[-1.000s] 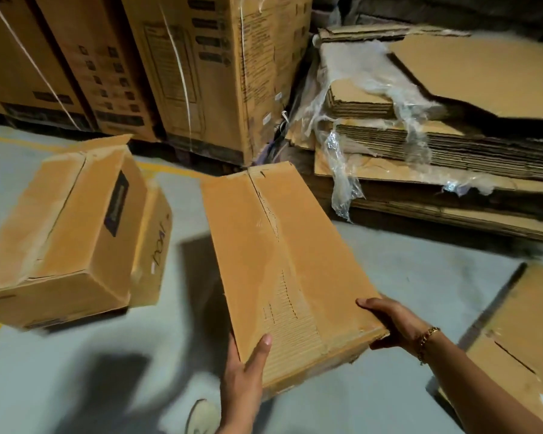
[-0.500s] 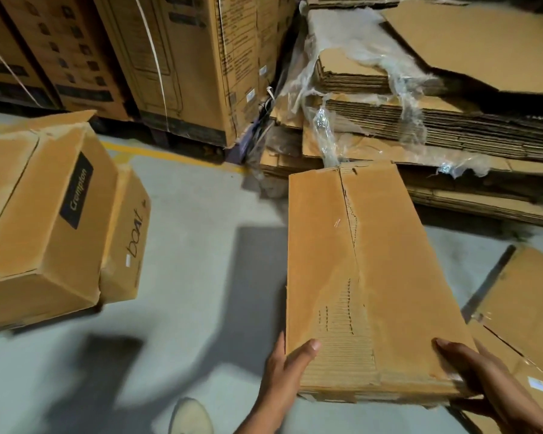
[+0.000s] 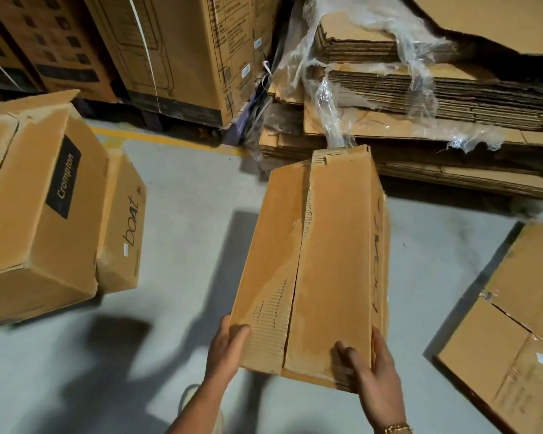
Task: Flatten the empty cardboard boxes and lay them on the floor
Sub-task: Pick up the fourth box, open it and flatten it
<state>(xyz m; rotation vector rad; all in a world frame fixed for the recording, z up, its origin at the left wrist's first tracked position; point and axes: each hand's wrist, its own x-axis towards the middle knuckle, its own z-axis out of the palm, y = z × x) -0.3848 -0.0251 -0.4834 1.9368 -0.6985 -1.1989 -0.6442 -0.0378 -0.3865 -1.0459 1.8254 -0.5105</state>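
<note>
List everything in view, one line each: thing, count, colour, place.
held box: 1, brown, centre
Crompton box: 1, brown, left
boat box: 1, brown, beside Crompton box
flattened box: 1, brown, floor, right
cardboard stacks: several, brown, back right
plastic wrap: 1, clear, over stacks
tall cartons: several, brown, back left
floor: 1, grey, underfoot
shoe: 1, pale, bottom centre
left grip: 1, holds held box's near-left corner
right grip: 1, holds near-right corner

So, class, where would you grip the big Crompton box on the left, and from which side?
Probably by its two ends, left hand at the near end, right hand at the far end, coming from above the label face. The Crompton box looks too wide for one hand, and the small boat box sits against its lower right side.
</note>
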